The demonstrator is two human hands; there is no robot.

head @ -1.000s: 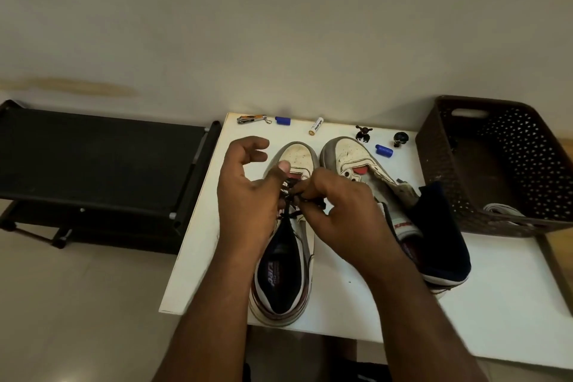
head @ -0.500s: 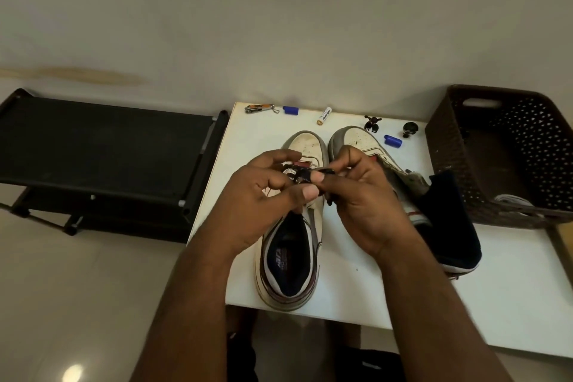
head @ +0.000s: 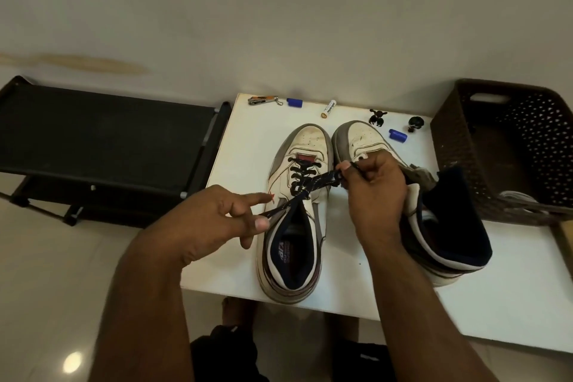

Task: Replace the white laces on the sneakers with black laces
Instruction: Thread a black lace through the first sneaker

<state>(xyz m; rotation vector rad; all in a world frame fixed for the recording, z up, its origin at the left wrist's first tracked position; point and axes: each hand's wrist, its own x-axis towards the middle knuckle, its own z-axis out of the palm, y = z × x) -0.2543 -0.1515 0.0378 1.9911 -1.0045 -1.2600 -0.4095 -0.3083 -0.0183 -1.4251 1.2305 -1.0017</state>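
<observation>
Black lace (head: 305, 186) is threaded through the left sneaker (head: 294, 211), each end pinched: left hand (head: 214, 223) beside it, right hand (head: 375, 192) opposite. Ends should be pulled evenly before the next eyelets.

Arms: 2 forearms, bare, no sleeves in view.
Left hand (head: 210, 220): no ring, no glove.
Right hand (head: 376, 195): no ring, no glove.
Wrists: no watch, no band.
Lower garment: dark cloth at bottom edge.

Dim room, soft light.
A bright spot shines on the floor (head: 73, 362). The edges bend. Shadows are soft and the picture looks a bit fuzzy.
</observation>
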